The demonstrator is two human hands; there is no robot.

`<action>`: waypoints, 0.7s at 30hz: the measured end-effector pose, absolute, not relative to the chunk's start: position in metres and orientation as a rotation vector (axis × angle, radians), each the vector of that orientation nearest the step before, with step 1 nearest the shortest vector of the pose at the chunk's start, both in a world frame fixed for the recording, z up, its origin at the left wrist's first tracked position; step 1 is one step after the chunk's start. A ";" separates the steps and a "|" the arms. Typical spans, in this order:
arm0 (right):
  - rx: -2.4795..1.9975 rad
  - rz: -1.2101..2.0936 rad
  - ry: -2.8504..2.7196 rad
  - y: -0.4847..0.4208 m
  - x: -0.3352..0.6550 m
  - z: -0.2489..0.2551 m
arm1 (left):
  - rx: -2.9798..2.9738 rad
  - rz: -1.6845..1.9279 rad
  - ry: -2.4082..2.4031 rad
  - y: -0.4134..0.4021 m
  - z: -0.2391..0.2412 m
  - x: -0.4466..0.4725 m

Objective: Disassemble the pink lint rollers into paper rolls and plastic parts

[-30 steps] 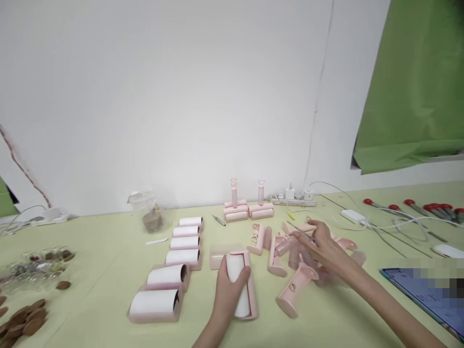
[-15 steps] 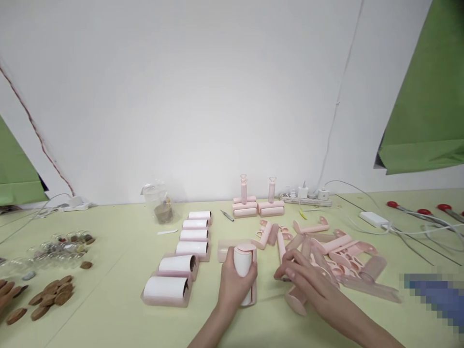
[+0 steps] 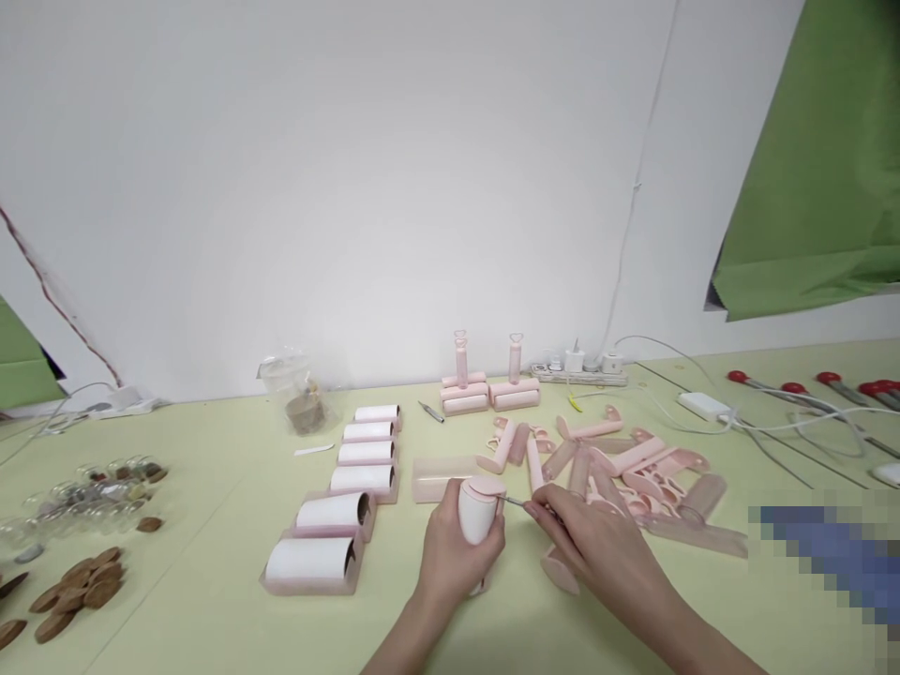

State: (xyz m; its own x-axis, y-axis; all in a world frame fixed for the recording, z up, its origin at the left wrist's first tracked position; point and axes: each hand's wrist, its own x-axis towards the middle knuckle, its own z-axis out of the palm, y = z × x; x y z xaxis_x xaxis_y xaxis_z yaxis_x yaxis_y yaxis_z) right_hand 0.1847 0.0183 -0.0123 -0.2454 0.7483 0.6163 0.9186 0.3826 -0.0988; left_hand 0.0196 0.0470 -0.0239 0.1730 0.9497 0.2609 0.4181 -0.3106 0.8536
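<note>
My left hand (image 3: 450, 553) is wrapped round an upright lint roller (image 3: 476, 517), a white paper roll with a pink end cap (image 3: 487, 487) on top. Pinched in my right hand (image 3: 591, 536) is a thin metal tool (image 3: 511, 501), its handle mostly hidden by my fingers. The tool's tip meets the right edge of the cap. Just behind the left hand lies a translucent pink cover (image 3: 440, 478). A pink piece (image 3: 561, 569) rests on the table under the right hand.
Left of my hands, white rolls in pink cases (image 3: 309, 561) form a row. Pink handles and covers (image 3: 643, 459) are heaped at right. Finished-looking rollers (image 3: 465, 403), a pen-like knife (image 3: 431, 412) and a power strip (image 3: 577, 377) lie near the wall. Wooden pieces (image 3: 102, 586) sit far left.
My right hand has moved left and brought the metal tool's tip against the roller's cap. The left hand keeps hold of the roller, now tilted slightly. The view has shifted a little right.
</note>
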 end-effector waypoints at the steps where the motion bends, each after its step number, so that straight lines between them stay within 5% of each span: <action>1: -1.392 -0.453 -2.087 0.017 0.184 -0.012 | 1.847 1.081 1.294 0.046 -0.024 0.020; 5: -1.260 -0.439 -2.319 0.014 0.184 -0.013 | 1.927 1.072 1.273 0.047 -0.025 0.018; 14: -1.152 0.729 -1.850 0.010 0.159 -0.034 | 1.641 1.192 1.237 0.038 -0.023 0.025; 21: -1.495 0.640 -1.798 0.015 0.171 -0.018 | 1.268 1.324 1.217 0.061 -0.022 0.016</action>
State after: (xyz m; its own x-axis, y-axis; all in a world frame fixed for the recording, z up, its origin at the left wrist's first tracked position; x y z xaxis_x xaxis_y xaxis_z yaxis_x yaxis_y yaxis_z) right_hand 0.1708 0.0149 -0.0182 -0.0865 0.9756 0.2019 0.6284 0.2106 -0.7488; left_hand 0.0159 0.0606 -0.0224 -0.0612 0.9927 0.1039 0.0197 -0.1029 0.9945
